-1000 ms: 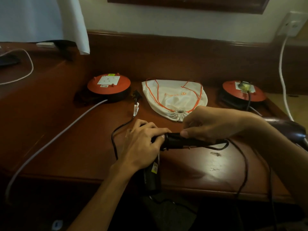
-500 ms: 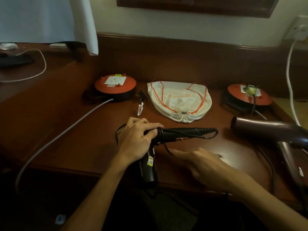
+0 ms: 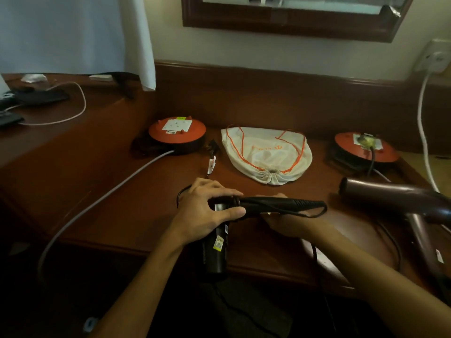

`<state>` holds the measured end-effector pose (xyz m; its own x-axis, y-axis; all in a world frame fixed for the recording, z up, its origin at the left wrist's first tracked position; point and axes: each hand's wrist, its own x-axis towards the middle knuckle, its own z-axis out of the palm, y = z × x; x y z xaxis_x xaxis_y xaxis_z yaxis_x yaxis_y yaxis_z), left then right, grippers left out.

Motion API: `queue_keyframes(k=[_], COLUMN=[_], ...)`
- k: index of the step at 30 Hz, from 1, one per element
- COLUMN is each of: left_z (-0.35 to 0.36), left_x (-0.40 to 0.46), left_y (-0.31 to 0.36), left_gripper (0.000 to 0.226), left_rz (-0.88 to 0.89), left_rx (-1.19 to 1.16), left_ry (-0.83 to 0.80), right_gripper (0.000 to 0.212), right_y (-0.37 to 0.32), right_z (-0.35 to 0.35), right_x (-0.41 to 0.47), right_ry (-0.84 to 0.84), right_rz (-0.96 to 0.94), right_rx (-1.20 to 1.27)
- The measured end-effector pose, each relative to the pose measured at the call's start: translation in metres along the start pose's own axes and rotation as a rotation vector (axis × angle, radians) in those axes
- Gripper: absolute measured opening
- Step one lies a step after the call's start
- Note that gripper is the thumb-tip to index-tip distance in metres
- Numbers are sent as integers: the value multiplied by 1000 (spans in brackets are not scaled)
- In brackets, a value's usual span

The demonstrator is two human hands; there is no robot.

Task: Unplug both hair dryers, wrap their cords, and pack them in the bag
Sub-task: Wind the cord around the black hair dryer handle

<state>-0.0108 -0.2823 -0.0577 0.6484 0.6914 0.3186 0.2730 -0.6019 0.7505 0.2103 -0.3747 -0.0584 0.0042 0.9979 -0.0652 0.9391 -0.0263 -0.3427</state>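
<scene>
At centre frame, the left hand (image 3: 207, 211) gripped the black hair dryer (image 3: 244, 211) while the right hand (image 3: 280, 222), its grip hidden, reached beneath the handle; slack cord (image 3: 314, 212) could slip loose. The bag (image 3: 266, 154) lay behind; the second dryer (image 3: 390, 198), right, looked plugged in.

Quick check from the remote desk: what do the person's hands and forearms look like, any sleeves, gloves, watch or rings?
Both forearms are bare as far as the frame shows, with no sleeves in view. The left hand has no glove, and no ring or watch is visible. The right hand is also ungloved, though largely hidden behind the dryer handle.
</scene>
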Motion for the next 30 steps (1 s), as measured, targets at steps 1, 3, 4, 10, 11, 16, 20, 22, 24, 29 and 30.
queue_keyframes(k=[1,3,4,10,11,16,20,22,24,29,30], left_z=[-1,-5,-6,-4,-3,4,7,9,10,18,20], left_x=[0,-1,-2,-7,-7,-1,0,-1,-4,-5,-4], left_y=[1,2,3,21,25,37,33,30,27,22,22], left_gripper=[41,40,40,54,60,50,47,46,39,30,29], left_rz=[7,17,18,32,23,30,20,13,9,43,48], left_rx=[5,-3,-20,134,190,404,471,442,365,329,334], left_ry=[-28,-88,-123,-239,-251,-327,-325,-276,-188,-81,-70], right_gripper=[14,17,26,25,24,13,16,14,13,15,13], right_y=[5,13,16,-9,-17,-41,-50,-52,-48,-40,-38], right_z=[-7,-22,-27,-50,-57,-79,-84,-87,-89,-86,-84], right_x=[6,16,18,24,24,13,-5,-15,-26,-55,-56], right_ry=[14,1,-25,-201,-219,-401,-457,-430,-363,-184,-140], right_rz=[-22,-50,-37,-118,-123,-79,10,20,10,47,52], right_rx=[108,193,222,201,192,216,334,352,364,157,55])
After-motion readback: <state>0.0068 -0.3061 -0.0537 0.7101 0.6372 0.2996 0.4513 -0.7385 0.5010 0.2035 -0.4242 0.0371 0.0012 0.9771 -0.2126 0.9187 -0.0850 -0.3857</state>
